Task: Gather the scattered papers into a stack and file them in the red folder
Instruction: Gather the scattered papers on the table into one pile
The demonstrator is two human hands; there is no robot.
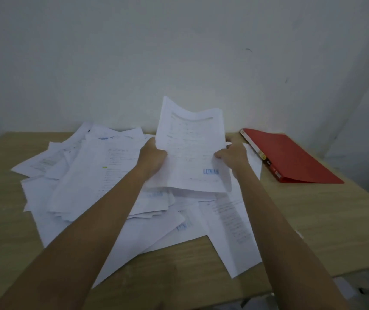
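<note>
1. Nearest the camera, the left forearm (85, 231) and the right forearm (275, 220) reached forward over the wooden table (335, 220), both to the left of the red folder (291, 155).
2. Well to the left of the red folder, the scattered papers (94, 171) lay in a loose, overlapping heap. The sheets pointed different ways and covered much of the table.
3. The left hand (153, 157) was raised above that heap, farther from the red folder than the other hand. Its fingers (162, 155) were curled round the left edge of the held sheets (192, 148).
4. The held sheets stood tilted up off the heap, to the left of the red folder. Their top corners bent back toward the pale wall (179, 52), and a blue stamp (211, 171) reading "LUNAS" showed low on the front sheet.
5. The right hand (232, 155) was close to the left of the red folder's spine, its fingers (220, 155) pinching the right edge of the held sheets.
6. The red folder lay closed and flat on the table, its labelled spine facing the papers. One loose sheet reached close to that spine, but I could not tell whether they touched.
</note>
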